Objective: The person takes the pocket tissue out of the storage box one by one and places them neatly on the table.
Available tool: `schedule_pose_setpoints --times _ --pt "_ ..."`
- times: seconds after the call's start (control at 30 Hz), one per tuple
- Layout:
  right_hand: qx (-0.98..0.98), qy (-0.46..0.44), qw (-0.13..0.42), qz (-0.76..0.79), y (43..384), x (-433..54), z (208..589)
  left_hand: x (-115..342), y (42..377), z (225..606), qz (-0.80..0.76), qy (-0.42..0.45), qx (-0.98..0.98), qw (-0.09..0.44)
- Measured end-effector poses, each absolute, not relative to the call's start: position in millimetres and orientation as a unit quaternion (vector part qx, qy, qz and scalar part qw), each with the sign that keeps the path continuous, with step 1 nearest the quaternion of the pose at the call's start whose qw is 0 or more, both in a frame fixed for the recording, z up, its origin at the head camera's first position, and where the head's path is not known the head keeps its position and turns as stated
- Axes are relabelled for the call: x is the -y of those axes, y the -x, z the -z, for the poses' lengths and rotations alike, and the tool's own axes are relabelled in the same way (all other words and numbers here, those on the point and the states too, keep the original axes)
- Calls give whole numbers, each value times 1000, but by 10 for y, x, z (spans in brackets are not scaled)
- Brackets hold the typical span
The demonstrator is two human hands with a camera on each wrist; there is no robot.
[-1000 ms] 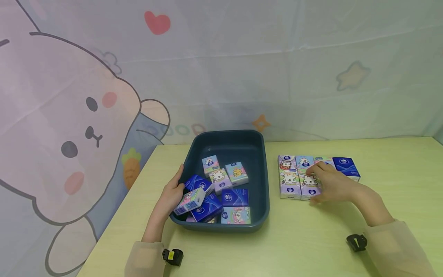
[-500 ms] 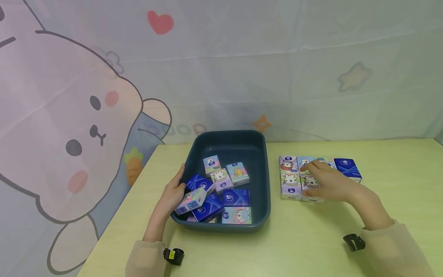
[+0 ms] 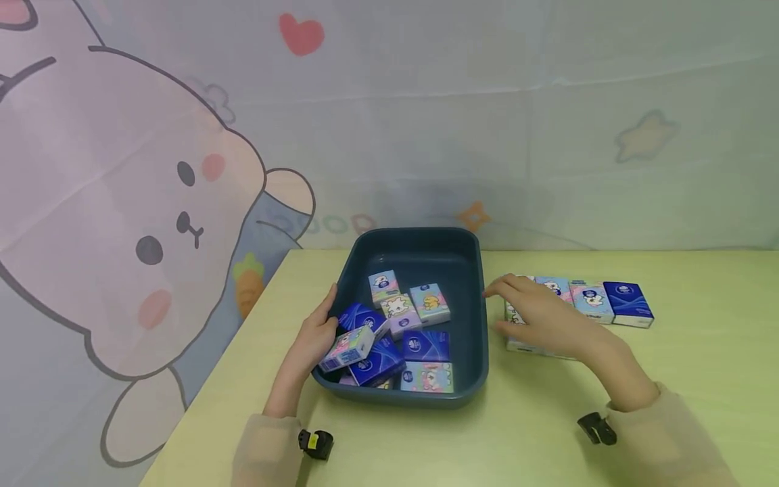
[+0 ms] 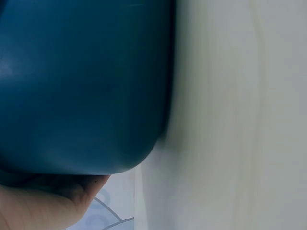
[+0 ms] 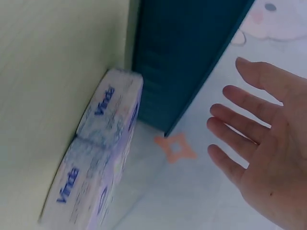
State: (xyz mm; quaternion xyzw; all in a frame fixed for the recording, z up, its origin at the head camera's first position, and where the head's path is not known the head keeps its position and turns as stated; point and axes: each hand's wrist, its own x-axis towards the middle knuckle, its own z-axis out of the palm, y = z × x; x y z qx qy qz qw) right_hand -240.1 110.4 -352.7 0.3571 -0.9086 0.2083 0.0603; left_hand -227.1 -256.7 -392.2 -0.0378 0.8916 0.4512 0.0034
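Note:
My left hand (image 3: 309, 348) grips the left side of a dark blue plastic bin (image 3: 485, 352), thumb at the rim and fingers hidden outside. Small tissue packs lie loose in the bin: plain blue ones such as the blue tissue pack (image 3: 426, 346), and cartoon-printed ones such as the yellow-puppy pack (image 3: 429, 302). My right hand (image 3: 541, 318) hovers between the bin and a group of tissue packs on the table, partly covering that group. In the right wrist view its fingers (image 5: 240, 129) are spread, holding nothing, beside two "Vinda" tissue packs (image 5: 105, 103).
A blue tissue pack (image 3: 629, 302) ends the back row of packs on the right, beside a cartoon pack (image 3: 590, 302). The light yellow table (image 3: 517, 433) meets a cartoon-printed cloth backdrop (image 3: 426, 135) behind the bin.
My right hand has lifted off the tissue packs and moved left toward the bin, its fingers opening out. The left hand keeps its grip on the bin. The head view has turned slightly left.

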Motion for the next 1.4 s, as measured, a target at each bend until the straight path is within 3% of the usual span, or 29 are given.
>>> schedule_pose_setpoints --times 0.3,0.57,1.4 --pt "886 -440 95 -112 2464 -719 3586 2545 2276 3914 -452 31 -891 -4" --pt "865 -497 28 -60 2478 -450 3574 2558 2270 3929 -451 30 -892 -6" --pt "803 -590 2 88 2533 -110 3678 2553 2269 3912 -464 35 -885 -10"
